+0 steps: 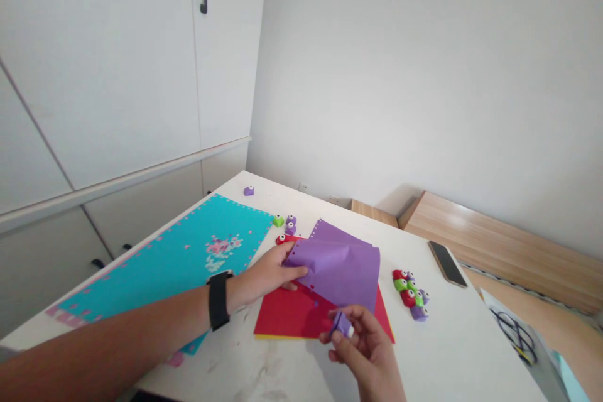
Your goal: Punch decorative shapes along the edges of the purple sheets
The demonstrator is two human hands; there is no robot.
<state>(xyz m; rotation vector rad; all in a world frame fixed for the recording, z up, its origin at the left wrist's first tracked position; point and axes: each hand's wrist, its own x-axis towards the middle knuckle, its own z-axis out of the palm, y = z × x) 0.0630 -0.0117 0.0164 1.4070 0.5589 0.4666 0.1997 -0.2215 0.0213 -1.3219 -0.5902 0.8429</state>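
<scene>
My left hand (276, 269), with a black band on the wrist, is closed on the left edge of a purple sheet of paper (342, 270). That sheet is bent over, and small holes run along its edges. Between the thumb and fingers of my right hand (365, 339) is a small purple paper punch (341, 325) with a white button, held in front of the sheet and apart from it. Red paper (292, 317) lies beneath, with a yellow edge showing under it. A red punch (284, 239) sits just beyond my left fingers.
Blue sheets (174, 257) with punched edges and a pile of paper bits (221, 248) lie at left. Several punches (411, 294) cluster at right, near a phone (447, 263). A green punch (278, 220) and purple ones stand at the back. Cables (516, 336) lie beyond the table's right edge.
</scene>
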